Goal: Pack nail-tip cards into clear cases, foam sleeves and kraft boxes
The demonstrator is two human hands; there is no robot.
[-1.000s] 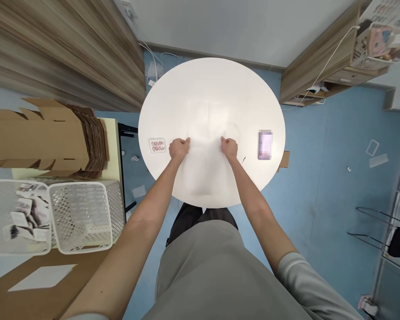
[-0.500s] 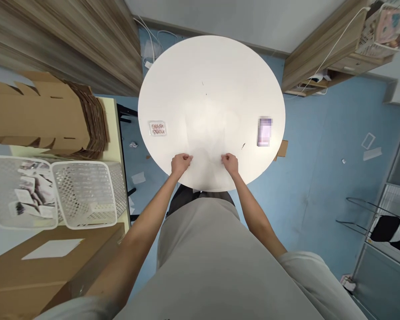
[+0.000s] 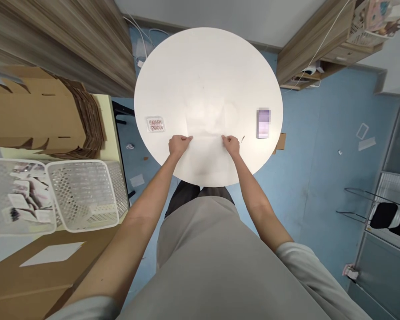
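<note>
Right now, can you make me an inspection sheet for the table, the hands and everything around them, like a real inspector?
Surface: round white table, with a small dark mark just beyond the right hand.
Job's things: what looks like clear film, very faint, stretching between the hands.
Clutter: small clear tray with reddish bits, on the left; blurred purple block on the right.
Hands: left hand and right hand both pinch, seemingly on the film.
Cables: white cables on the floor past the table's far left; a white cord across the wooden cabinet at right.
Surroundings: cardboard stack and two white baskets at left; blue floor with paper scraps.
</note>
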